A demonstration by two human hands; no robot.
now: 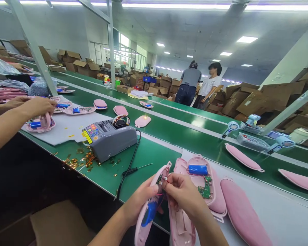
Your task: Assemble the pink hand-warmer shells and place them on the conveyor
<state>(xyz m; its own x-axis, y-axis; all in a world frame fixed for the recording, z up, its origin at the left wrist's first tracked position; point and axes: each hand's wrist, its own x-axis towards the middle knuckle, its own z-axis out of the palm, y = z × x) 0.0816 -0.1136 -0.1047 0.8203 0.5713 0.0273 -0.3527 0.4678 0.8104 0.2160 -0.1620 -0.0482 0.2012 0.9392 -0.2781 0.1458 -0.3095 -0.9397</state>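
My left hand [141, 196] is closed around a pink plastic shell [143, 235], tilted up on its edge, with a blue battery [150, 212] inside. At the shell's upper end my right hand [186, 191] pinches a small white plug [165, 178] with thin wires, close to a circuit board partly hidden by fingers. Under and beside my right hand lies an open pink housing half [182, 227]. Behind it sits another pink shell [215, 189] with a blue battery [197, 169] and a green circuit board [206, 189].
A grey tape dispenser [115, 138] stands left of my hands, with amber tape scraps [88, 159] around it. A screwdriver [130, 171] and black cable lie nearby. A co-worker's hands [38, 107] hold a pink part at left. Pink covers [246, 212] lie at right.
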